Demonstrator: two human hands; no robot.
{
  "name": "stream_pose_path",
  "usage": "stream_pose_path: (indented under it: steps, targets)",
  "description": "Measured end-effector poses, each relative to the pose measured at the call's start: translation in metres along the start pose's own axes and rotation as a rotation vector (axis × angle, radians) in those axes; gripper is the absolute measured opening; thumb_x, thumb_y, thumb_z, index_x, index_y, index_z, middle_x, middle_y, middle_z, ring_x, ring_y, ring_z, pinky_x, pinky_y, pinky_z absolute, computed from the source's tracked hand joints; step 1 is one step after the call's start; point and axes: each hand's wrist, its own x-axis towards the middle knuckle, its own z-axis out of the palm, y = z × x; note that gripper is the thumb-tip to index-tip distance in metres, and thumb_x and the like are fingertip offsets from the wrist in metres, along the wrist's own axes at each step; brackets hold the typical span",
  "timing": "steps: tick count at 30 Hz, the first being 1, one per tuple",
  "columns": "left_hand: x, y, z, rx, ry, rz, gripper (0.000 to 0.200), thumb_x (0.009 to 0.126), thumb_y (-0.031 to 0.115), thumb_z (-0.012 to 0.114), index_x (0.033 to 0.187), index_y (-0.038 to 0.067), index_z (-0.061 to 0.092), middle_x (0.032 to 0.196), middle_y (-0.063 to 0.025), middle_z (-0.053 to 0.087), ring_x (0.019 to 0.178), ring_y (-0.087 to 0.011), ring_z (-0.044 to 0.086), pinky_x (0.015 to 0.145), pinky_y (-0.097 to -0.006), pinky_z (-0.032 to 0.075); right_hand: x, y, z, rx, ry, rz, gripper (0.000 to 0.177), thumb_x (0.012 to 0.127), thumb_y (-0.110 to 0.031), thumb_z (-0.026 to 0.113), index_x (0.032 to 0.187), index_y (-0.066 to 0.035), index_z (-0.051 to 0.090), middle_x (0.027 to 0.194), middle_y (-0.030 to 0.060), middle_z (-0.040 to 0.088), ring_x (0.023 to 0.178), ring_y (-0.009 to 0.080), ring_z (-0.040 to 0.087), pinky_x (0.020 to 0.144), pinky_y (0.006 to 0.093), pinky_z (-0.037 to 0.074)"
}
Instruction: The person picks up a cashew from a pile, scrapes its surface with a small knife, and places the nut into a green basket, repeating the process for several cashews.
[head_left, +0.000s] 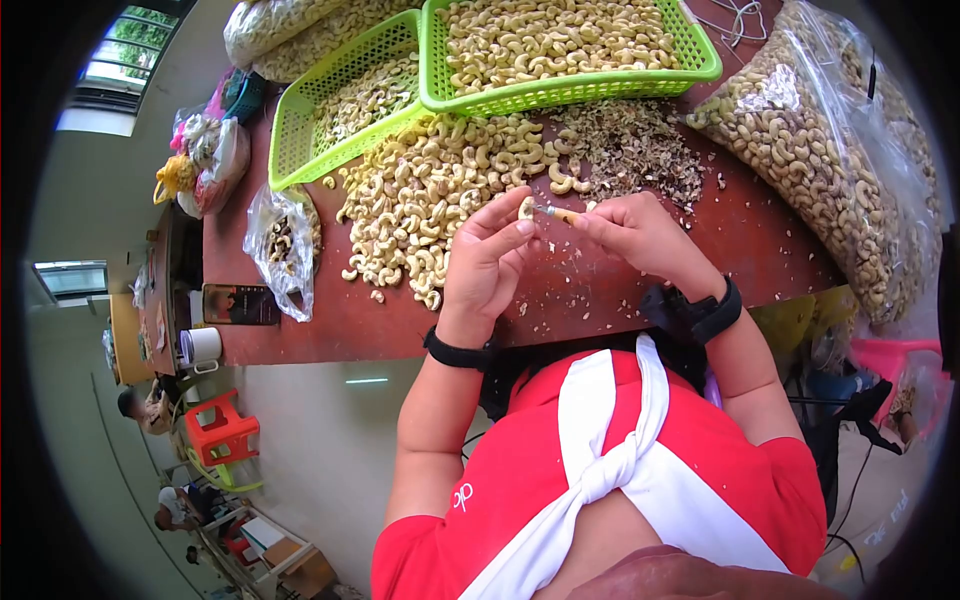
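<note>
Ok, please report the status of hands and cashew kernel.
Left hand pinching cashew kernel. Right hand holding small knife, blade at kernel, contact unclear. Nothing visibly between them.

left fingers point(516, 234): cashew point(526, 208) | right fingers point(606, 230): small knife point(562, 214), tip at cashew | cashew pile point(420, 195), red table point(340, 335)

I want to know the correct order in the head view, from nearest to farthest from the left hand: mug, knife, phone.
1. Knife: on the right side, held in the right hand.
2. Phone: on the left, on the table.
3. Mug: farther left, just past the phone.
</note>
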Motion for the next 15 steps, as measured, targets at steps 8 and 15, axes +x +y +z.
stream_pose_path:
  steps: [8,15]
  targets:
    - [0.006,0.006,-0.004,0.072,-0.083,0.046,0.04,0.073,-0.006,0.057,0.112,-0.002,0.049,0.097,-0.0132,0.058,0.077,-0.0158,0.057,0.068,-0.0244,0.048,-0.002,0.0,0.002,0.035,-0.078,0.001,0.04,0.083,-0.031,0.055,0.057,0.0,0.053,0.045,-0.0039,0.037,0.045,0.0028,0.032,0.039,0.0235,0.026]
    - [0.004,0.013,-0.006,0.157,-0.221,0.056,0.038,0.074,-0.005,0.058,0.11,-0.003,0.05,0.099,-0.013,0.058,0.075,-0.0136,0.058,0.065,-0.023,0.048,-0.002,-0.004,0.003,0.059,-0.057,0.02,0.041,0.082,-0.031,0.056,0.055,-0.001,0.052,0.045,-0.0049,0.036,0.045,0.0027,0.031,0.038,0.0236,0.024]
